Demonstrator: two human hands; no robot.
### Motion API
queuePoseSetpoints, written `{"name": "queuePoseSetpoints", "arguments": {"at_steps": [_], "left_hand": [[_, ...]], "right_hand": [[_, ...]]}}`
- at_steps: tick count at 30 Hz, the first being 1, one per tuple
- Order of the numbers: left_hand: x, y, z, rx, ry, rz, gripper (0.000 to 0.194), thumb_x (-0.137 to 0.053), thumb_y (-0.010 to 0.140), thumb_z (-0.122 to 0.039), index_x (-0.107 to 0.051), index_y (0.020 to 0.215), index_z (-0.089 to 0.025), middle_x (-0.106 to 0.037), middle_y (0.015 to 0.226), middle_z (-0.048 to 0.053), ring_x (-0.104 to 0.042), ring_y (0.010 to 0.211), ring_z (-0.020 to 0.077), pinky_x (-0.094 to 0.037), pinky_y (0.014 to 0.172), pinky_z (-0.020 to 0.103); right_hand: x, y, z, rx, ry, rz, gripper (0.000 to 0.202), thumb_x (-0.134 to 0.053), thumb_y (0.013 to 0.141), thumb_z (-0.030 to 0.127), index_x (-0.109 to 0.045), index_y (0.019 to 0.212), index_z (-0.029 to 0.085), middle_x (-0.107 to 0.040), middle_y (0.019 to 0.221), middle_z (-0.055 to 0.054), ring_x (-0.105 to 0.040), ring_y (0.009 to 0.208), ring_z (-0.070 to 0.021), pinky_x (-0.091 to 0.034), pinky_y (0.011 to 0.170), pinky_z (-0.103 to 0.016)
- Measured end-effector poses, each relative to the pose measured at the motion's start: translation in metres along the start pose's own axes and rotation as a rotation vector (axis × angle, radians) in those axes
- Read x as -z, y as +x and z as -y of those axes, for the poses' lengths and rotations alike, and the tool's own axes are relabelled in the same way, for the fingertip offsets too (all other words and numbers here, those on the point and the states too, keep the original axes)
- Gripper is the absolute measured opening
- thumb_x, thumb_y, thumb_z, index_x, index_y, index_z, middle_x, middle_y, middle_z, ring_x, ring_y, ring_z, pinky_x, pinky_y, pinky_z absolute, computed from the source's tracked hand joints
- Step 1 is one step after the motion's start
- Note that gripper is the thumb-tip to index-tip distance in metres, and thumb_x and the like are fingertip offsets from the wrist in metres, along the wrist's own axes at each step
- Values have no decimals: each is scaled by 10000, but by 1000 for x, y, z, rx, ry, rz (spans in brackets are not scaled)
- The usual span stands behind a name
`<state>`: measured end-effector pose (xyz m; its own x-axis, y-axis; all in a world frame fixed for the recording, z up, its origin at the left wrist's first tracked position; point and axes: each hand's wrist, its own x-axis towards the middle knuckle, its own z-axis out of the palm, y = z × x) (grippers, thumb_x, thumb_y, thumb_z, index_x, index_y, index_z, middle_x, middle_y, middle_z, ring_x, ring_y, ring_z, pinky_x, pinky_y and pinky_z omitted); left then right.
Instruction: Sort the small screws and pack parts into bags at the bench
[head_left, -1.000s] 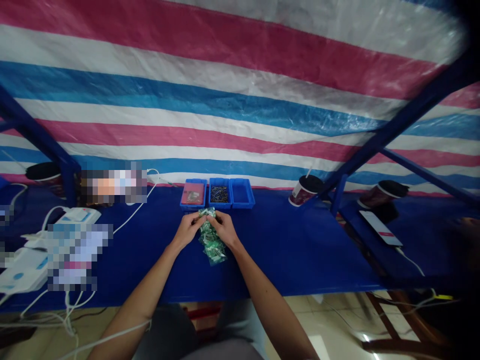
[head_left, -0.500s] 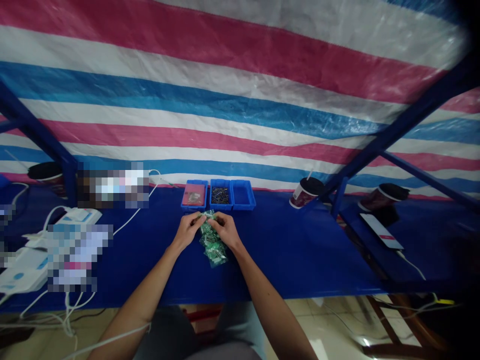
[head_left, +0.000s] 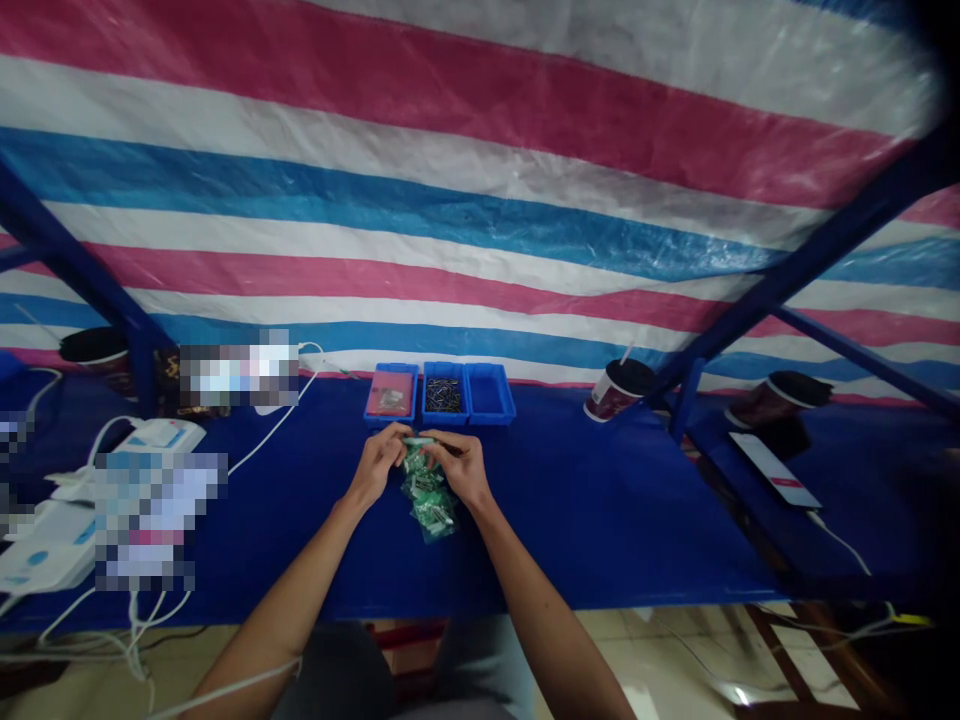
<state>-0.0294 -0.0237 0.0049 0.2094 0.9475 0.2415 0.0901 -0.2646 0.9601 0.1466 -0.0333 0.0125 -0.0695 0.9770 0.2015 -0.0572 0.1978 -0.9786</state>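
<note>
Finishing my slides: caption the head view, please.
Left hand and right hand hold green packets near three blue bins on a blue table.

Straight ahead of my left grip [head_left: 380, 462] and right grip [head_left: 459, 465], a row of three blue bins [head_left: 446, 418] blocks a low push; I could pass above their rims, or through the gap between them and the lidded cup [head_left: 616, 392]. To my right, bare desk [head_left: 600, 520] leaves wide room, up to the blue frame [head_left: 724, 325]. Leftward, my clearance ends at a white cable [head_left: 262, 430] and power strip [head_left: 56, 530].
</note>
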Motion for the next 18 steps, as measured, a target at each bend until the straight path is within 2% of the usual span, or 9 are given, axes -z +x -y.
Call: {"name": "queuePoseSetpoints", "arguments": {"at_steps": [4,9,14,18], "left_hand": [[3,0,1,-4,8,-2,562,-389,934,-658,-627,878,-152,-439,557,-24,-363,529,125,-256,545,267],[4,0,1,-6,-95,-25,489,-405,959,-577,-613,844,-149,-447,586,-16,-379,539,122,-246,532,262],[2,1,-8,31,-33,-8,316,-614,900,-451,-587,793,-155,-433,611,-35,-385,564,103,-291,557,239],[3,3,-9,42,-9,-38,303,-632,891,-417,-562,753,-156,-431,596,-40,-384,549,96,-281,540,231]], "right_hand": [[2,1,0,47,-18,50,288,-680,838,376,-777,1031,186,-701,729,-42,-607,621,-179,-482,629,-295],[5,0,2,136,-86,88,253,-615,873,332,-777,1007,192,-732,983,-82,-655,795,-219,-503,745,-314],[6,-2,9,137,-137,93,273,-563,902,326,-767,1050,219,-719,921,-61,-658,873,-236,-490,800,-318],[7,0,11,33,-73,114,393,-504,949,371,-645,1289,234,-645,787,-13,-568,656,-160,-452,671,-271]]}}
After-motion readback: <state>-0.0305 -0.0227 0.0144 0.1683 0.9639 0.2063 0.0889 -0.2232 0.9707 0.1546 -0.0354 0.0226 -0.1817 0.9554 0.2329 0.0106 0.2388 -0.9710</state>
